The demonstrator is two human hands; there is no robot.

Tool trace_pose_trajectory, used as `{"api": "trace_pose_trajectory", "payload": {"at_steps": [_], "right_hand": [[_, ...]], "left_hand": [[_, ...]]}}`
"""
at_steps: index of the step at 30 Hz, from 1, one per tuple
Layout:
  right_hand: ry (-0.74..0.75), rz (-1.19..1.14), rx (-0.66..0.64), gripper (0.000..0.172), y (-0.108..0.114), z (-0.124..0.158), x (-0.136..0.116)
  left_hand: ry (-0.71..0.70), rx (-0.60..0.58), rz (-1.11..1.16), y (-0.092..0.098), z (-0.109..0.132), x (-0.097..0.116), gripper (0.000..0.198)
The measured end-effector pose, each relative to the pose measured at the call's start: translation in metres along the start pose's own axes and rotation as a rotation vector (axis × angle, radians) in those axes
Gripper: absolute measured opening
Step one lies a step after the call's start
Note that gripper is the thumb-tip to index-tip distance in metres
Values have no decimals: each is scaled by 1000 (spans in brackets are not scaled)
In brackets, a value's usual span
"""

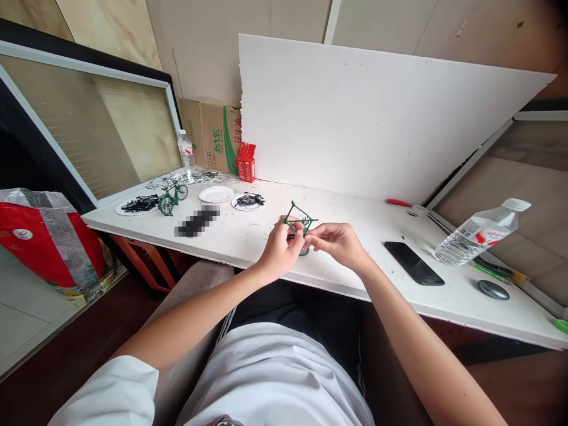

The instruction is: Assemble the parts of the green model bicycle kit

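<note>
Holding green frame (302,220); white plate (247,209) bears black parts (249,200).

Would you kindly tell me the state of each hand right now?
Left hand: closed, holding the green model bicycle frame.
Right hand: closed in a pinch beside the frame; what it grips, if anything, cannot be told.

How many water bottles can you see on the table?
2. One bottle is at the back left, by the cardboard box; the other bottle is at the right, near the black phone.
</note>
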State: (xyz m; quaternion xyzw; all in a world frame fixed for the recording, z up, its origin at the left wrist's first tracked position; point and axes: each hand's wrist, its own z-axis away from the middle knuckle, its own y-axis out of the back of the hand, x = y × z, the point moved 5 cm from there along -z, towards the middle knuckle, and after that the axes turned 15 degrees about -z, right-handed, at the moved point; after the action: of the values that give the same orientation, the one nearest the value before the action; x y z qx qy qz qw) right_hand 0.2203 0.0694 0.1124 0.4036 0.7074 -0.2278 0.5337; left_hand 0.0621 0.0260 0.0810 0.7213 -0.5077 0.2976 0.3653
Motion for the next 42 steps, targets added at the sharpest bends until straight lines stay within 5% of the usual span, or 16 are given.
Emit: {"api": "trace_pose_trajectory", "payload": {"at_steps": [31, 37, 42], "right_hand": [[66, 92, 73, 45, 12, -2, -7], [58, 349, 157, 37, 31, -9, 24], [146, 652, 82, 31, 32, -9, 56]], "left_hand": [[193, -220, 130, 18, -25, -10, 39], [283, -127, 97, 28, -33, -46, 48], [355, -30, 86, 42, -37, -88, 52]]}}
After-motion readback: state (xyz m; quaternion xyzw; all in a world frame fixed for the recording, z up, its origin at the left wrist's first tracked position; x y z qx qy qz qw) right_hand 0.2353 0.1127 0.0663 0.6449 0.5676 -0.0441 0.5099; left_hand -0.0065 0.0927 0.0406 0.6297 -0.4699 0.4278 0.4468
